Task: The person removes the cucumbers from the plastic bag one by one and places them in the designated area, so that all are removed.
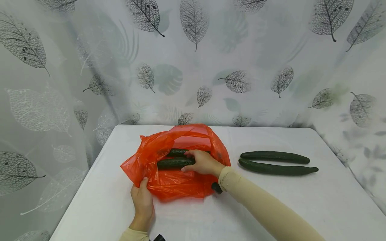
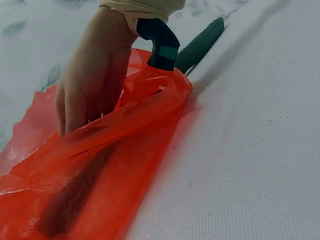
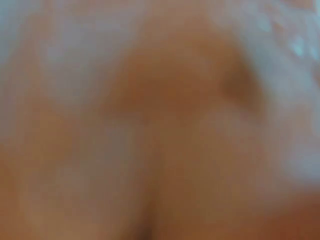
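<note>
An orange-red plastic bag (image 1: pixel 184 187) lies with its mouth open on the white table. Inside it are two dark green cucumbers, the nearer cucumber (image 1: pixel 175 163) in front of the farther cucumber (image 1: pixel 176 152). My right hand (image 1: pixel 205 163) reaches into the bag and grips the nearer cucumber, thumb in front and fingers over the top. With my left hand (image 1: pixel 142 204) I pinch the bag's near left edge; its fingers are partly hidden by the plastic. The left wrist view shows the right hand (image 2: pixel 95 75) in the bag, and a dark cucumber shape through the film. The right wrist view is too blurred to read.
To the right of the bag, two more cucumbers lie side by side on the table: a farther cucumber (image 1: pixel 274 156) and a nearer cucumber (image 1: pixel 277 168). A leaf-patterned curtain (image 1: pixel 211 60) hangs behind the white table (image 1: pixel 99 197). A black wrist device (image 1: pixel 216 188) sits beneath the right sleeve.
</note>
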Demonstrator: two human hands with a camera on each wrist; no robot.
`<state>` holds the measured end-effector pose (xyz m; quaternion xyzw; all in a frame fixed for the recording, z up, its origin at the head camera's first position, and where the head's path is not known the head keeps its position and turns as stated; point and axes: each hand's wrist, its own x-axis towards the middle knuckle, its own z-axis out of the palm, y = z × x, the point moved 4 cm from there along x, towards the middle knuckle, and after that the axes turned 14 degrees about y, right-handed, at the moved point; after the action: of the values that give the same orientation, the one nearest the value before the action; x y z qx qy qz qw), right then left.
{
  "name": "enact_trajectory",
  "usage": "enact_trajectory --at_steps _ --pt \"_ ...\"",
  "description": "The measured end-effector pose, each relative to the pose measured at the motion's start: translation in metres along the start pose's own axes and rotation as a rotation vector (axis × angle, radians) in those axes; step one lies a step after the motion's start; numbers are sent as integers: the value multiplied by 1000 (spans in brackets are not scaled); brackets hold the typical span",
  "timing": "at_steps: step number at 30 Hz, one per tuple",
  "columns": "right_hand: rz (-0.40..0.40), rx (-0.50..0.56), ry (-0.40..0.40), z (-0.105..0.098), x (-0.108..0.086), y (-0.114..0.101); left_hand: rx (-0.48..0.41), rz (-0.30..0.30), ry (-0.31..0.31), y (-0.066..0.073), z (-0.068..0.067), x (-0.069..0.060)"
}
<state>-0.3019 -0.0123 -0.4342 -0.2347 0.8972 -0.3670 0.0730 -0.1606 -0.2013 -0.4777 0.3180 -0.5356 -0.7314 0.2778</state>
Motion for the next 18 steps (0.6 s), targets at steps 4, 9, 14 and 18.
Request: enact_trajectory --at_steps 4,9,14,18 --pt "-3 -20 11 2 0 0 4 -5 -2 0 0 0" --pt "-25 -34 34 5 -1 1 2 0 -6 1 0 -1" --pt "-102 -74 56 10 -1 2 2 8 -2 1 0 -1" --pt "-151 -125 74 13 -2 4 4 9 3 1 -1 -1"
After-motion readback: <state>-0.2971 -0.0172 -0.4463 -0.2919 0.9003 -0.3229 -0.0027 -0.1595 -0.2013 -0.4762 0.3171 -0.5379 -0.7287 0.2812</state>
